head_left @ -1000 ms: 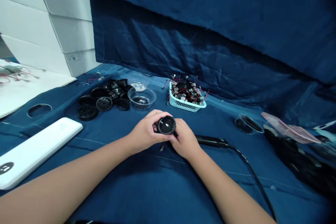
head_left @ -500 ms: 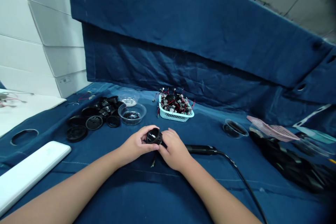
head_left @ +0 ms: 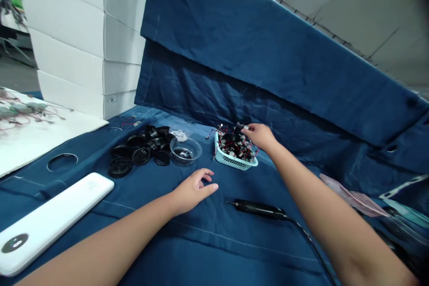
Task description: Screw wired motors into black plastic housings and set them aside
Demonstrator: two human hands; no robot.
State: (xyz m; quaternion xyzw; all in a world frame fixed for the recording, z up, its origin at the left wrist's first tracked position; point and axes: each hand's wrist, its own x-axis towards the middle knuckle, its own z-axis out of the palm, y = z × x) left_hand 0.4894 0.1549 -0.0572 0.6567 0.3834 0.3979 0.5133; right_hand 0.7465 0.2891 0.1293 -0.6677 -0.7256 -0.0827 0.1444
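**Right hand (head_left: 262, 137) pinching above the basket, left hand (head_left: 193, 191) open**

At far left we see stacked white cartons (head_left: 77, 40), and in front of them a white sheet (head_left: 40, 138) carrying a few wired modules (head_left: 20, 108). A white plastic bar (head_left: 53, 223) lies on the blue cloth (head_left: 150, 243) nearer us. Next comes a heap of black plastic rings (head_left: 140, 155), with a clear bowl (head_left: 184, 152) just beside it. Our left hand rests empty, fingers loosely spread and slightly curled, well short of the light-blue plastic basket (head_left: 234, 163). That basket is heaped with small black-and-metal parts trailing red wires (head_left: 233, 145). Our right hand reaches just over its far side, fingertips pressed together on a small pale part (head_left: 246, 128), too small to identify. Below lies a black corded handheld tool (head_left: 258, 208), and further right a pink mesh sheet (head_left: 355, 199).
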